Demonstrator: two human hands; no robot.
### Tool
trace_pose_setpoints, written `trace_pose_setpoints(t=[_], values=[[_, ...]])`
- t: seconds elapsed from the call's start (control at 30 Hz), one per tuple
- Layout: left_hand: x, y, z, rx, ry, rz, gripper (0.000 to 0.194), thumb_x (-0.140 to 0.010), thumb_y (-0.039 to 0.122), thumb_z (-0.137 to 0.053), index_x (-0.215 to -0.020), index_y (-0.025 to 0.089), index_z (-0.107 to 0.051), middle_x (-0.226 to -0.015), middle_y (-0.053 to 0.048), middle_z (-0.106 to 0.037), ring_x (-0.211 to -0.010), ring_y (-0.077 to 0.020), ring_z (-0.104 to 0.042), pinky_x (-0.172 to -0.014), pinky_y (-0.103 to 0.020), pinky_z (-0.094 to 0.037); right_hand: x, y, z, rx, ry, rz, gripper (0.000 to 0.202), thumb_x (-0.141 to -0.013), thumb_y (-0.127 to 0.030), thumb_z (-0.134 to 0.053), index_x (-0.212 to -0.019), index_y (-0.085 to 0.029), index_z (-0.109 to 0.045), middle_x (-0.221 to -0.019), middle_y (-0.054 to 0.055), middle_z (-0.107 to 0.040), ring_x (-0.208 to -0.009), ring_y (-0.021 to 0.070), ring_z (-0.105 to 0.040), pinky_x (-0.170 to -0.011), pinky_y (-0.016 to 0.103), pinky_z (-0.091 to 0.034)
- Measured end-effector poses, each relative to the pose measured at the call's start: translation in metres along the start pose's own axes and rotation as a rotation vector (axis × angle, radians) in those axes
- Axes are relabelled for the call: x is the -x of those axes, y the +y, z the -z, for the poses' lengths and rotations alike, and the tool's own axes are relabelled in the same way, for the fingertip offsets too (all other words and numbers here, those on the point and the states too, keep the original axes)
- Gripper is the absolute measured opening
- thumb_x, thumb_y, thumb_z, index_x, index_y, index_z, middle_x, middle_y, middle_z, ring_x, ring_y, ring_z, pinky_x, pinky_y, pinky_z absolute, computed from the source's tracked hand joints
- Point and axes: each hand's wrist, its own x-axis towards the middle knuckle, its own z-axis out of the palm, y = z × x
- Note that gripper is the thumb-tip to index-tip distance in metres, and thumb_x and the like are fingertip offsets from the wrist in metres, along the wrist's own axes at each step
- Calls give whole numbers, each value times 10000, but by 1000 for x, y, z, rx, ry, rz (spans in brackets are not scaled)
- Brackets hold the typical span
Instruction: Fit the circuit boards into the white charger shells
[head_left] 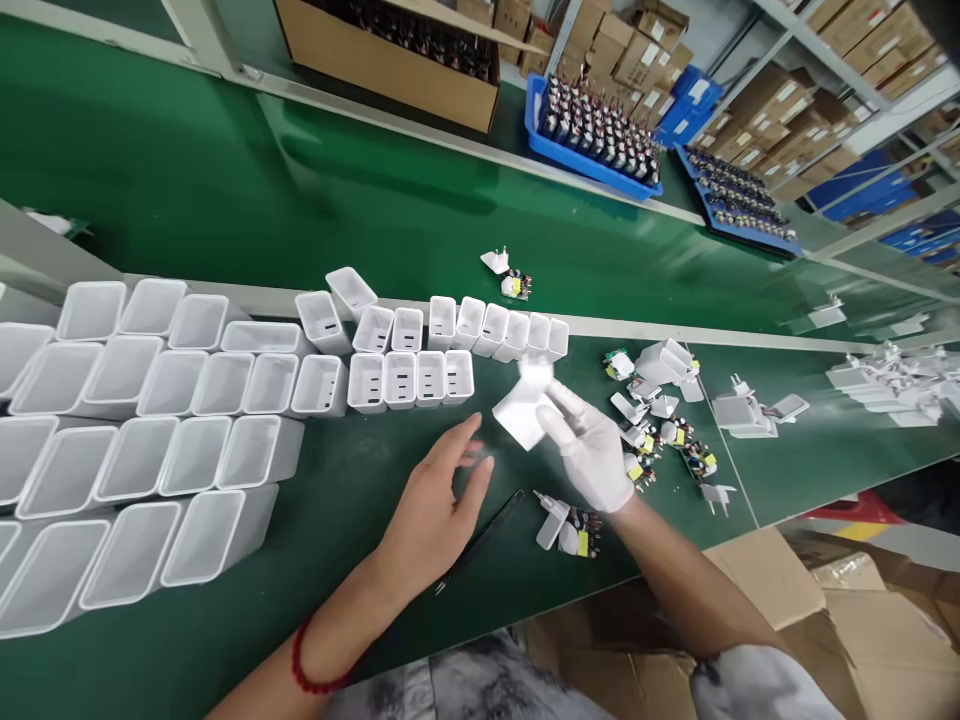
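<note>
A white plastic housing [519, 418] is held in the fingers of my gloved right hand [592, 450], slightly blurred, above the green table. My bare left hand [435, 505] is just left of it with fingers apart, holding nothing. Black tweezers [491, 525] lie on the table beside my left hand. Nearer the table's front edge sits a circuit board [581, 533] with a yellow label, next to a white plug part [553, 520]. Rows of open white housings [431, 378] stand behind my left hand.
Larger white housings [202, 535] fill the left side. Circuit boards and white parts [645, 440] lie right of my right hand. A blue tray [592, 178] and a cardboard box [390, 70] stand on the shelf behind.
</note>
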Motion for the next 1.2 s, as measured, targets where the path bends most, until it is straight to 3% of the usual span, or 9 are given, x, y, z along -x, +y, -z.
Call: trace_pose_setpoints(t=[0.07,0.17,0.43,0.5,0.6,0.7,0.8,1.03,1.2], values=[[-4,10,-7,237,8,0,531,-959,441,-501,-1440,222,-453,-1218,-85,-696,-1055,-223,-694,-869,-350,-599,4,-15,0,-271,-12,-166,430,-822,-432,-726,-1203,-233,-699,-1152,58,-728,-987,258,-707,-855,411,-595],[-7,23,-14,493,71,-34,487,-912,418,-596,-1337,182,-578,-1078,-64,-755,-906,-193,-733,-889,-338,-595,11,-32,1,-430,-41,-248,338,-800,-411,-757,-1075,-215,-756,-1027,57,-762,-862,224,-724,-722,340,-619],[-1,32,-17,626,197,-26,331,-821,359,-713,-1111,202,-743,-871,-18,-777,-752,-168,-722,-757,-299,-627,24,-44,-1,-401,-105,-261,356,-865,-429,-686,-1140,-207,-729,-1050,83,-756,-873,237,-725,-750,368,-619],[-2,31,-13,575,181,-22,346,-832,369,-691,-1134,205,-734,-927,-29,-776,-796,-176,-721,-753,-295,-622,27,-40,2,-244,-88,-144,366,-910,-435,-621,-1197,-224,-702,-1111,82,-739,-956,262,-712,-815,418,-609],[1,24,-6,359,106,3,423,-862,395,-634,-1238,206,-675,-1066,-61,-755,-866,-196,-712,-686,-282,-610,28,-24,14,285,60,237,330,-940,-349,-579,-1251,-278,-665,-1233,69,-683,-1088,268,-663,-899,404,-569],[12,9,3,106,64,19,416,-894,425,-562,-1218,195,-684,-1107,-91,-735,-817,-198,-696,-503,-238,-548,23,1,24,807,103,541,356,-964,-246,-495,-1299,-271,-611,-1207,108,-660,-966,230,-682,-743,304,-566],[26,-8,10,-12,48,42,373,-915,432,-519,-1138,213,-723,-1106,-94,-733,-826,-209,-702,-438,-217,-512,15,24,29,962,-21,566,325,-963,-241,-477,-1256,-266,-615,-1049,88,-682,-739,178,-661,-560,240,-503],[41,-29,21,-6,-30,72,321,-942,418,-495,-1120,287,-728,-1186,-48,-720,-1050,-250,-705,-497,-207,-569,-5,38,40,773,58,428,305,-945,-308,-534,-1222,-267,-655,-1133,98,-683,-933,237,-662,-720,323,-558],[37,-27,20,-25,-23,64,326,-930,438,-506,-1094,280,-739,-1151,-46,-736,-1002,-245,-724,-495,-208,-576,-8,17,40,438,236,259,383,-966,-415,-503,-1275,-234,-639,-1182,100,-695,-1031,277,-671,-850,440,-586]])
